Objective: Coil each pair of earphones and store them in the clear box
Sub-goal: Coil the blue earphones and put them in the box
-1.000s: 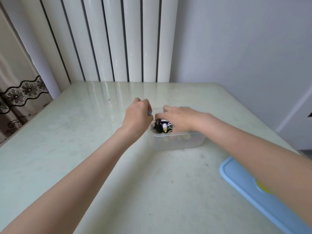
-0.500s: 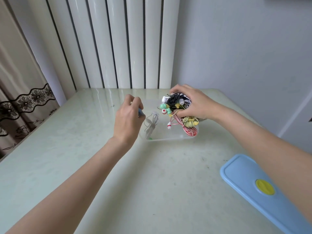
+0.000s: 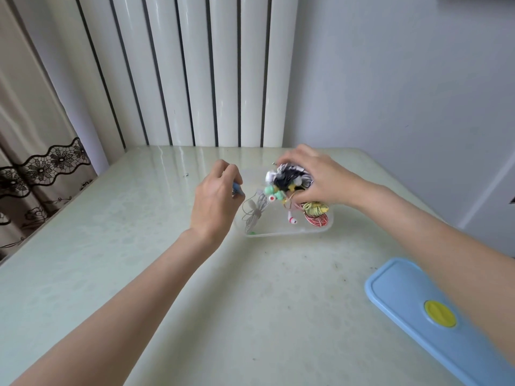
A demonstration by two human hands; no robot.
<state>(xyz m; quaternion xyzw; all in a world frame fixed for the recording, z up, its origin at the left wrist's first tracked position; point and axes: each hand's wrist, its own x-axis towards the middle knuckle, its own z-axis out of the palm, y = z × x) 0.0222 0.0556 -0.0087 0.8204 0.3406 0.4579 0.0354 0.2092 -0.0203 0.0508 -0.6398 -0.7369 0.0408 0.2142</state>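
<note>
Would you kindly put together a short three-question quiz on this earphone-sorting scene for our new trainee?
1. True or false: the blue lid is fitted on the clear box.
2. Which hand grips the mixed bundle of earphones above the box? A) left hand B) right hand C) neither
3. Fill in: the grey earphone cable hangs from the ____ hand.

Key
1. False: it lies on the table, apart from the box, near the right forearm.
2. B
3. left
</note>
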